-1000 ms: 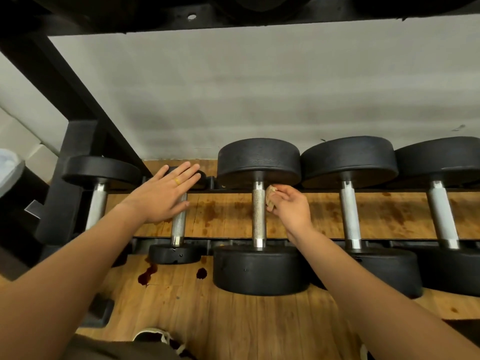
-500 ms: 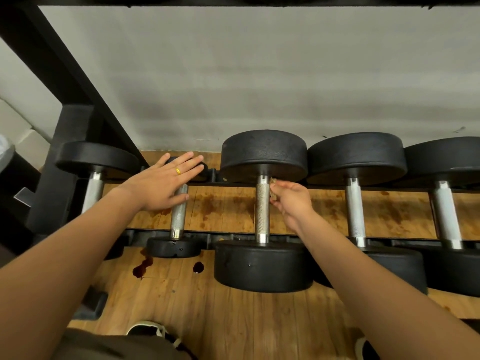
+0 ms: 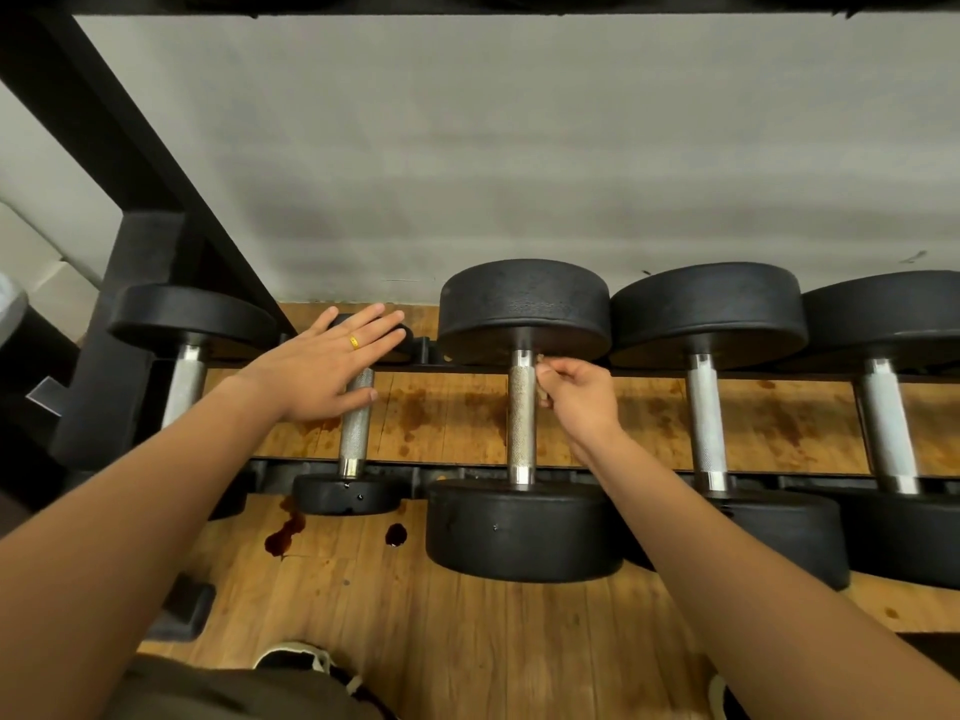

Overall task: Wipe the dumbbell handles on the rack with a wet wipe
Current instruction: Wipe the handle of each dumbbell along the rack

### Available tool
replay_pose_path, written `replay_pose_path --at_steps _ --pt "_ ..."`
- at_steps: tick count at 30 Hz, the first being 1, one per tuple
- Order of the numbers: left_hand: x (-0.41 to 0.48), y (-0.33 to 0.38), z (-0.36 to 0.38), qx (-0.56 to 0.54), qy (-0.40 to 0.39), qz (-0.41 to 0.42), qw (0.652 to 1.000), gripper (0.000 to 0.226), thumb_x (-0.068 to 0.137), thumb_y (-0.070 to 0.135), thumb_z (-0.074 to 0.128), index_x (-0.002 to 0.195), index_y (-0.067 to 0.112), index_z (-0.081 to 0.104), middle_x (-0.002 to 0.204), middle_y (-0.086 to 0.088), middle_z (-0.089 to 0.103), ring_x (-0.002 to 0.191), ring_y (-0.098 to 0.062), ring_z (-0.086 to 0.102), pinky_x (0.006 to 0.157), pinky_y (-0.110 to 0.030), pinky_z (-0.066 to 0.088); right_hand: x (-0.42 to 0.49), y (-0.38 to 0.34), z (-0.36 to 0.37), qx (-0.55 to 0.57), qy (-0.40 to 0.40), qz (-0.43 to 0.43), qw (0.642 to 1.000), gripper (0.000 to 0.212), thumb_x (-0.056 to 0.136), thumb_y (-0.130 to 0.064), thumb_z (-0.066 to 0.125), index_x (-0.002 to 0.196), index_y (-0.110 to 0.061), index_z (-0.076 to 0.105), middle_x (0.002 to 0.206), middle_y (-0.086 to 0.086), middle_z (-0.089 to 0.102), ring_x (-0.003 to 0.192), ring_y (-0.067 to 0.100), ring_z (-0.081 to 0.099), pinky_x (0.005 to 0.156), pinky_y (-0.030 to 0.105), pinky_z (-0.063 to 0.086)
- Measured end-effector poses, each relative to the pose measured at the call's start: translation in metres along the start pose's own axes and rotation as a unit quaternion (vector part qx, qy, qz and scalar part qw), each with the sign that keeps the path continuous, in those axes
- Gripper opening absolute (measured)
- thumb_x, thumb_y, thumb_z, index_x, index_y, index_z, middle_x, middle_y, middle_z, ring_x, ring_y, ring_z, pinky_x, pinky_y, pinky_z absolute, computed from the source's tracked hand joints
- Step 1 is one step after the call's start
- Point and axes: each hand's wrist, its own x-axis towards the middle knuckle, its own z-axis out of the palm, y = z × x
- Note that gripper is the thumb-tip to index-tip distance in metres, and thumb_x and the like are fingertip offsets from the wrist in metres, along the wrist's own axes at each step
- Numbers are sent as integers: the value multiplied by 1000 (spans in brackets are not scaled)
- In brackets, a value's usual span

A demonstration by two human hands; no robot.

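Right hand [image 3: 576,402], pinching the wipe [image 3: 541,360] against the middle handle [image 3: 521,428], had slid it to the handle's far end, beside the far head. Left hand [image 3: 322,371] stayed flat, fingers straight, on the small dumbbell [image 3: 356,428]. This stroke appeared complete; the next handle [image 3: 704,413] probably awaited wiping.

Readable text: none was legible.
Dumbbell heads [image 3: 523,304]: faint raised marks on the rim were too blurred to read.
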Motion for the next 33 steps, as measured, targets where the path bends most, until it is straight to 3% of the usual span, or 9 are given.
replay_pose_path --at_steps 7,13,19,25,29,33 --pt "1 -3 3 -8 6 1 1000 81 103 55 43 158 33 -13 166 12 -22 140 2 -36 121 -44 -11 -14 5 -22 -116 -80 -51 989 16 96 -7 63 90 -16 74 81 2 74 73 13 65 72 28 58" --pt "3 1 3 -17 12 -7 1000 81 102 55 44 159 32 -10 166 12 -19 151 -9 -25 122 -46 -7 -4 -12 -13 -53 -54 -11 997 13 96 -5 63 93 -13 73 93 7 74 83 15 68 78 28 59" --pt "3 -1 5 -21 22 -4 1000 80 103 51 46 160 33 -6 165 13 -18 148 -5 -28 122 -45 -8 -32 -5 -27 -182 -145 42 972 13 92 10 56 94 5 67 82 8 65 75 15 63 65 19 57" --pt "2 0 1 -23 13 -5 1000 80 103 50 48 159 32 -7 164 14 -19 149 -6 -26 123 -46 -6 -26 -6 -18 -101 -62 54 991 11 95 -2 63 93 -12 68 90 8 71 81 14 68 70 22 56" --pt "3 -3 2 -26 16 3 1000 80 103 50 48 159 34 -5 164 15 -18 137 8 -40 122 -45 -7 -40 -7 -32 -206 -139 49 967 11 92 2 64 94 -7 71 93 6 73 91 15 69 81 24 55" --pt "3 -4 2 -28 15 5 999 80 103 49 49 158 35 -6 164 16 -18 135 10 -40 121 -45 -7 -47 -8 -42 -234 -175 73 953 11 89 -1 70 94 -11 72 90 1 73 85 10 70 65 16 51"
